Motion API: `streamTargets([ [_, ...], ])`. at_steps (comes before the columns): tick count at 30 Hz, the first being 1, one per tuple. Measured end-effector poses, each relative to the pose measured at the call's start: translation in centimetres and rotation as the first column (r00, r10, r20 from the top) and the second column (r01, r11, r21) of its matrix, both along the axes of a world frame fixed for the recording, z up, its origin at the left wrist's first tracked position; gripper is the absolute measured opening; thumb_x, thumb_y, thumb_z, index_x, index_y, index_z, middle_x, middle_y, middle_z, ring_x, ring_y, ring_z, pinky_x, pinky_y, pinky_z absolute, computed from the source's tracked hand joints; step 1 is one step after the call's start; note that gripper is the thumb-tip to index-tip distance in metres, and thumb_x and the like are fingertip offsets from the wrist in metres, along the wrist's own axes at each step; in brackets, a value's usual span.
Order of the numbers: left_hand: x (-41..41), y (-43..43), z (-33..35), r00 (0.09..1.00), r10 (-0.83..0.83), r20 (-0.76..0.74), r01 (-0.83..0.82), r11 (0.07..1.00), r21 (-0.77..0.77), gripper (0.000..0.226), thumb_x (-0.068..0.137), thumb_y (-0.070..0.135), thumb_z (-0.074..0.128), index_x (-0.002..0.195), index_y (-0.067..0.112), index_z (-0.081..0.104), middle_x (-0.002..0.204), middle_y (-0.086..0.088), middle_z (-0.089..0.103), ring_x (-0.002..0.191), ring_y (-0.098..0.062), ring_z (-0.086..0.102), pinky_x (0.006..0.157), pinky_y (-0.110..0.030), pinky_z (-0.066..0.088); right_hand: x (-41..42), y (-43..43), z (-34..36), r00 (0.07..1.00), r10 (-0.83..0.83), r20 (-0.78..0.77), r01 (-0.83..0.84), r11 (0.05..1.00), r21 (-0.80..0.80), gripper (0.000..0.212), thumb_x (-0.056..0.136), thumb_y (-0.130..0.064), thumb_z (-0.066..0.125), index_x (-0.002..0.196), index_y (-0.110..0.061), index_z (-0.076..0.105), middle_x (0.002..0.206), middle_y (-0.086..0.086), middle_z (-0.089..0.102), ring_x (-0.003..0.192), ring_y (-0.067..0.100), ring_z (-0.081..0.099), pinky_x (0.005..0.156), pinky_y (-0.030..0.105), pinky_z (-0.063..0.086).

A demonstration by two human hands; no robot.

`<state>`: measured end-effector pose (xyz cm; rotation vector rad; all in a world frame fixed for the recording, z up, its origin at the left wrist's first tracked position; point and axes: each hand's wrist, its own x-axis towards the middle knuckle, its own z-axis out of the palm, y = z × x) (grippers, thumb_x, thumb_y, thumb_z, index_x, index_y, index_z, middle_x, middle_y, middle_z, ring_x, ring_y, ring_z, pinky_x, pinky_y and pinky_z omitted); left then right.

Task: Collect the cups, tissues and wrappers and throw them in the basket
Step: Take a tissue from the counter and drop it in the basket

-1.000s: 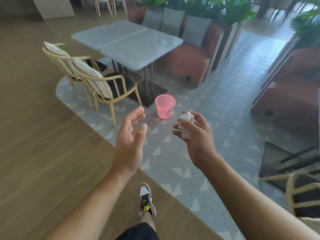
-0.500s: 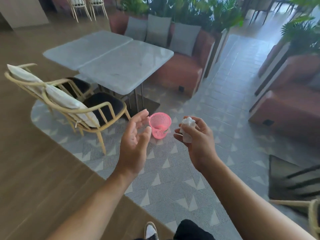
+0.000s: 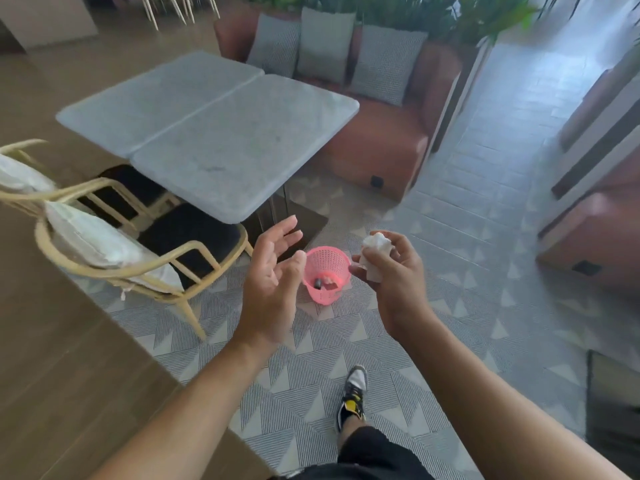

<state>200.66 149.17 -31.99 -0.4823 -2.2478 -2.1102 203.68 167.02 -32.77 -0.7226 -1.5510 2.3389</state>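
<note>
We grip the tissue [image 3: 374, 251] in our right hand [image 3: 394, 282], fingers and thumb curled round it. Bunched this way, the crumpled wad stays compact and nothing trails loose. We hold it up in front of us, well above the floor. It is not yet over the basket [image 3: 329, 250]; from the head view the hand sits just to the right of the rim.

The basket stands upright on the patterned floor by the foot of the desk [image 3: 221, 133], near the chair [image 3: 138, 251]. With its mouth facing up, a drop from above should do. A few small dark and reddish bits lie at its bottom; we cannot tell what they are.

Our left hand [image 3: 273, 278] is empty, its fingers spread and relaxed and the palm turned toward the right one. We judge it is raised for balance, or to help steady the throw.

The tissue is light and may drift. So we would bring the right hand low over the mouth before letting go.
</note>
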Motion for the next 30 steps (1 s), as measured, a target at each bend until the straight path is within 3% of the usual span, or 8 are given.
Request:
streamTargets([
  [4, -6.7, 4.5, -0.6, 0.999, 0.026, 0.041, -0.026, 1.0, -0.004, 0.052, 0.095, 0.044, 0.053, 0.145, 0.033, 0.05, 0.143, 0.016, 0.056, 0.138, -0.009, 0.056, 0.11, -0.04, 0.053, -7.5, 4.7, -1.3, 0.997, 0.007, 0.074, -0.009, 1.0, 0.015, 0.02, 0.097, -0.002, 0.067, 0.114, -0.011, 0.065, 0.11, 0.012, 0.063, 0.072, 0.019, 0.076, 0.087, 0.057, 0.062],
  [10, -14.3, 8.8, -2.1, 0.994, 0.067, 0.09, -0.066, 0.998, -0.016, 0.052, 0.095, 0.042, 0.054, 0.146, 0.029, 0.051, 0.143, 0.016, 0.056, 0.138, -0.012, 0.056, 0.109, -0.034, 0.054, -15.7, 9.4, -3.2, 0.993, 0.056, 0.107, -0.055, 0.998, -0.006, 0.014, 0.095, -0.002, 0.069, 0.102, -0.014, 0.068, 0.108, 0.012, 0.066, 0.09, 0.027, 0.073, 0.086, 0.047, 0.064],
  [14, -18.6, 10.6, -4.0, 0.99, 0.065, 0.126, -0.062, 0.998, -0.031, 0.051, 0.096, 0.043, 0.054, 0.145, 0.03, 0.05, 0.148, 0.004, 0.054, 0.138, -0.013, 0.056, 0.107, -0.031, 0.054, -20.1, 11.3, -5.6, 0.986, 0.053, 0.161, -0.055, 0.998, 0.012, 0.016, 0.094, -0.005, 0.073, 0.103, -0.017, 0.068, 0.104, 0.007, 0.069, 0.091, 0.019, 0.068, 0.083, 0.036, 0.06],
  [17, -21.4, 11.6, -6.4, 0.984, 0.067, 0.167, -0.058, 0.997, -0.057, 0.053, 0.097, 0.043, 0.054, 0.147, 0.025, 0.05, 0.148, 0.003, 0.055, 0.139, -0.013, 0.055, 0.108, -0.03, 0.053, -23.3, 12.2, -8.6, 0.974, 0.054, 0.218, -0.063, 0.997, 0.034, 0.014, 0.094, -0.008, 0.074, 0.103, -0.017, 0.069, 0.097, 0.0, 0.071, 0.084, 0.013, 0.066, 0.08, 0.036, 0.057],
  [23, -26.9, 13.0, -16.2, 0.962, 0.07, 0.265, -0.045, 0.994, -0.098, 0.05, 0.102, 0.031, 0.055, 0.149, 0.018, 0.049, 0.145, -0.001, 0.057, 0.136, -0.013, 0.057, 0.107, -0.026, 0.052, -29.6, 12.9, -20.2, 0.92, 0.043, 0.39, -0.039, 0.999, -0.019, 0.017, 0.095, -0.01, 0.072, 0.108, -0.021, 0.067, 0.107, 0.005, 0.073, 0.097, 0.022, 0.071, 0.095, 0.052, 0.058],
  [30, -32.1, 13.3, -30.8, 0.932, 0.054, 0.358, -0.022, 0.995, -0.094, 0.051, 0.095, 0.044, 0.055, 0.144, 0.029, 0.051, 0.137, 0.025, 0.061, 0.136, -0.009, 0.058, 0.109, -0.031, 0.053, -35.3, 12.7, -39.2, 0.805, 0.04, 0.593, 0.058, 0.988, -0.146, 0.02, 0.096, -0.004, 0.067, 0.108, -0.019, 0.061, 0.115, 0.015, 0.069, 0.104, 0.035, 0.072, 0.093, 0.053, 0.061],
])
